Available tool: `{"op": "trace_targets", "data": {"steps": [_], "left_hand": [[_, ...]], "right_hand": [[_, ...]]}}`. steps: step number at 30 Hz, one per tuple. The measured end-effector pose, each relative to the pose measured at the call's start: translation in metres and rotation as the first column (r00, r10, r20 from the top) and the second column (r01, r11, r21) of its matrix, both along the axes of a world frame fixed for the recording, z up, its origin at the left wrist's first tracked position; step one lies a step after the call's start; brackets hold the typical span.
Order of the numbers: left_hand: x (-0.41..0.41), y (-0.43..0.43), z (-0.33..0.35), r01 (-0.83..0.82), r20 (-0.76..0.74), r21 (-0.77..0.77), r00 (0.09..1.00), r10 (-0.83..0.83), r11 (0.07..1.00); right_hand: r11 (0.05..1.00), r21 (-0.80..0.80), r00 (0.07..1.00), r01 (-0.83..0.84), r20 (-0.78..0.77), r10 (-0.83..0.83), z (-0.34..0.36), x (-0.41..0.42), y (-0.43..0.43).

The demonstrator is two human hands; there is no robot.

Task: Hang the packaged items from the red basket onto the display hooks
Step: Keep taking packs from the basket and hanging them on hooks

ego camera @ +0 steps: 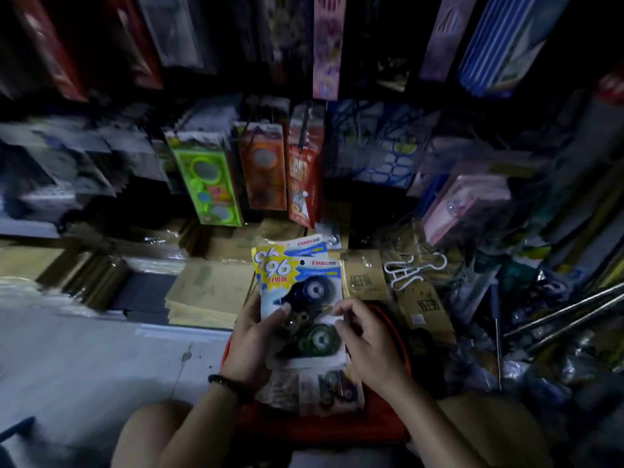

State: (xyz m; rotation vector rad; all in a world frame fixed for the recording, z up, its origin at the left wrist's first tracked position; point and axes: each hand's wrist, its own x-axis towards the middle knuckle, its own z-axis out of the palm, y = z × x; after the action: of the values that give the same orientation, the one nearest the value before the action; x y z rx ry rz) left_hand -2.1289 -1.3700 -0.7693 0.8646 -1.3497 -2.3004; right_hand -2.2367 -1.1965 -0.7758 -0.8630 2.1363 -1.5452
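A dim shop: packaged goods (pixel 263 170) hang in rows, with wrapped stock stacks (pixel 209 292) below.

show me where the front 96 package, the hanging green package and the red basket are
front 96 package (pixel 312 288), head view, on the blue dispenser under its blister
green package (pixel 206 184), head view, middle of its front face
red basket (pixel 320 428), head view, on its near wall
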Motion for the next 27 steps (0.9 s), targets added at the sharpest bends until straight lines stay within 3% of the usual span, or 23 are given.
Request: {"op": "trace_targets", "data": {"steps": [8,14,17,27], "left_hand": [[-0.010,-0.009,0.109,-0.140,-0.166,-0.244,0.981,0.101,0.960],[-0.018,-0.010,0.182,-0.277,-0.289,-0.304,0.938,0.189,0.911],[-0.018,-0.012,0.219,-0.292,-0.310,-0.324,0.932,0.190,0.900],[-0.014,-0.025,0.307,-0.289,-0.376,-0.428,0.919,0.122,0.857]], "right_hand": [[0.997,-0.032,0.930,-0.066,-0.365,0.050,0.106,-0.031,-0.015],[0.977,0.186,0.620,-0.107,-0.756,0.211,0.205,-0.042,-0.031],[0.966,0.235,0.540,-0.110,-0.802,0.257,0.243,-0.045,-0.035],[0.975,0.194,0.467,-0.111,-0.855,0.223,0.329,-0.054,-0.043]]}}
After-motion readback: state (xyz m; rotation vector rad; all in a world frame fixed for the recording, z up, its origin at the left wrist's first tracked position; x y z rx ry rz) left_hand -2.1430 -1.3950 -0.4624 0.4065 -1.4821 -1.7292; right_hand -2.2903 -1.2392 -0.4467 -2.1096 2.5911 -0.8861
